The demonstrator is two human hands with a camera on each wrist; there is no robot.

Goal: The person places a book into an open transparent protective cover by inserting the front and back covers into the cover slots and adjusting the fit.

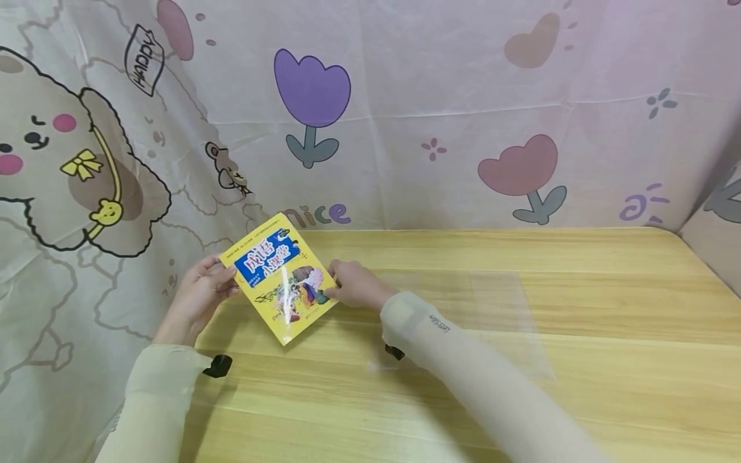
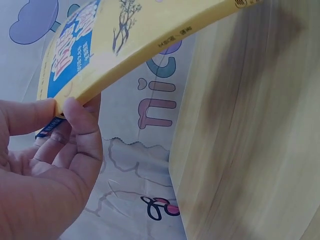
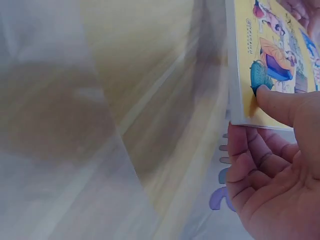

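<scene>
A yellow book (image 1: 282,276) with a blue title panel and a coloured picture on its cover is held up, tilted, over the left part of the wooden table. My left hand (image 1: 202,289) pinches its left edge near the title, thumb on the cover and fingers behind, as the left wrist view also shows at the spine corner. On the opposite edge my right hand (image 1: 359,284) grips the book, its thumb (image 3: 277,104) lying on the cover picture and its other fingers curled underneath.
A thin transparent plastic sheet (image 1: 503,308) lies on the wooden table (image 1: 625,360), partly under the right forearm. Printed cloth (image 1: 405,77) hangs behind the table and along its left side. Dark straps or mounts (image 1: 218,366) show at both wrists.
</scene>
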